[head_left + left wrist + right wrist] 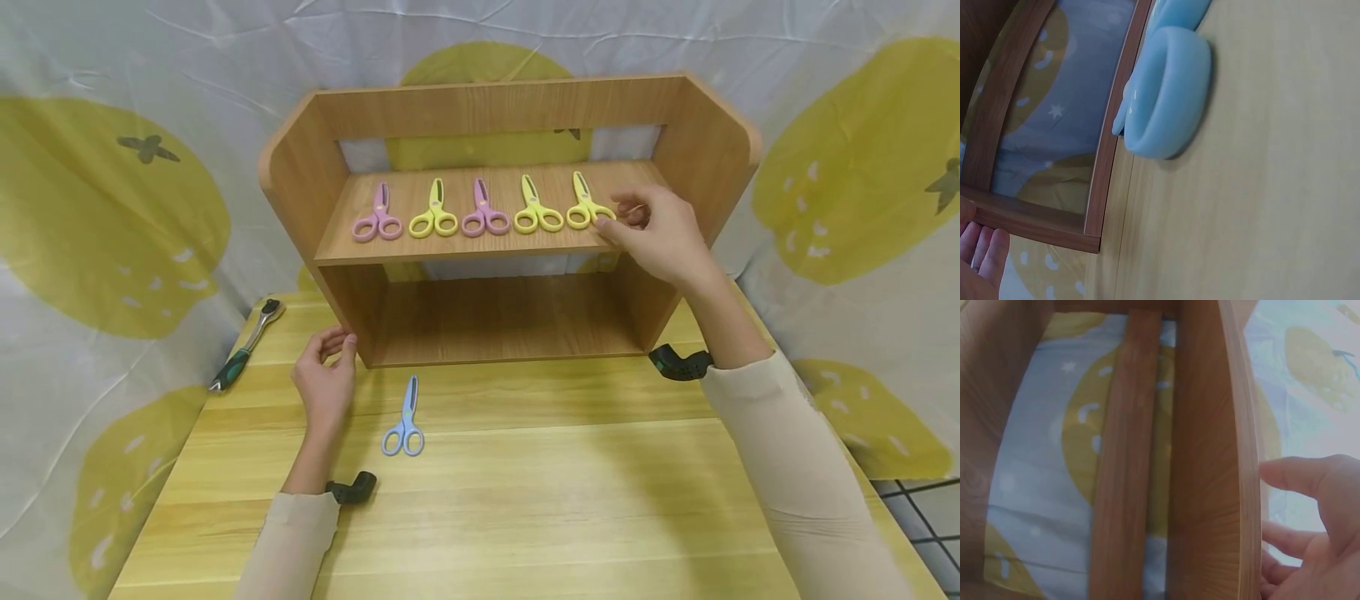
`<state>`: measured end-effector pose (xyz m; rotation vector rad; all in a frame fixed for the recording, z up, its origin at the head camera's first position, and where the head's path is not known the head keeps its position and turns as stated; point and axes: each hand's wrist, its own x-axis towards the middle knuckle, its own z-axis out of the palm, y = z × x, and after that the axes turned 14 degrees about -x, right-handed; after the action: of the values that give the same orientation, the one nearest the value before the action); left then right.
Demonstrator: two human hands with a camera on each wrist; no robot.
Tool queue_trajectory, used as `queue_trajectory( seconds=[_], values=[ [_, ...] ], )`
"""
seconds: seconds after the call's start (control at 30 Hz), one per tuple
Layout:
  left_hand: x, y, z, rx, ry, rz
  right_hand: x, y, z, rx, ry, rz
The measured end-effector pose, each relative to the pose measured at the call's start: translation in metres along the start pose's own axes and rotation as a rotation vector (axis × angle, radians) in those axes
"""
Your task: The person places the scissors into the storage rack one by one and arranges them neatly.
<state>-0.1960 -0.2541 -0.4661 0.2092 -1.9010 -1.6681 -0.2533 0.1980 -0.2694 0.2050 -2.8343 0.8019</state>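
In the head view my right hand (651, 233) is at the right end of the wooden shelf's upper board (480, 247). Its thumb touches or nearly touches a handle ring of the rightmost yellow scissors (582, 193); the fingers are bent, apart from the thumb. Those scissors are hidden in the right wrist view, where the hand (1316, 531) shows beside the board's edge. My left hand (327, 379) is at the shelf's lower left side, its fingertips against or close to the panel, loosely bent. Blue scissors (409, 412) lie on the table just right of it.
Along the upper board lie pink scissors (381, 200), yellow scissors (437, 200), another pink pair (482, 196) and another yellow pair (531, 192), blades pointing back. A green-handled ratchet wrench (247, 346) lies at the table's left edge. Lemon-patterned cloth (225, 50) hangs behind.
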Motion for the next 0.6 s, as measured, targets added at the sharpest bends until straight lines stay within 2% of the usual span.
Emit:
queue_trajectory(
  seconds=[0.2, 0.27, 0.37, 0.47, 0.6],
  values=[
    [0.000, -0.001, 0.001, -0.007, -0.002, 0.005, -0.028, -0.005, 0.007, 0.098, 0.175, -0.031],
    [0.000, -0.002, 0.001, -0.005, 0.001, 0.006, -0.038, -0.008, 0.014, 0.141, 0.242, -0.054],
    [0.001, -0.003, 0.001, -0.003, 0.004, 0.009, -0.054, -0.015, 0.028, 0.188, 0.299, -0.094],
    [0.001, -0.003, 0.001, 0.012, 0.004, 0.015, -0.070, -0.020, 0.043, 0.229, 0.303, -0.132],
    [0.002, -0.003, 0.000, 0.021, 0.007, 0.013, -0.089, -0.026, 0.067, 0.271, 0.244, -0.171]
  ],
)
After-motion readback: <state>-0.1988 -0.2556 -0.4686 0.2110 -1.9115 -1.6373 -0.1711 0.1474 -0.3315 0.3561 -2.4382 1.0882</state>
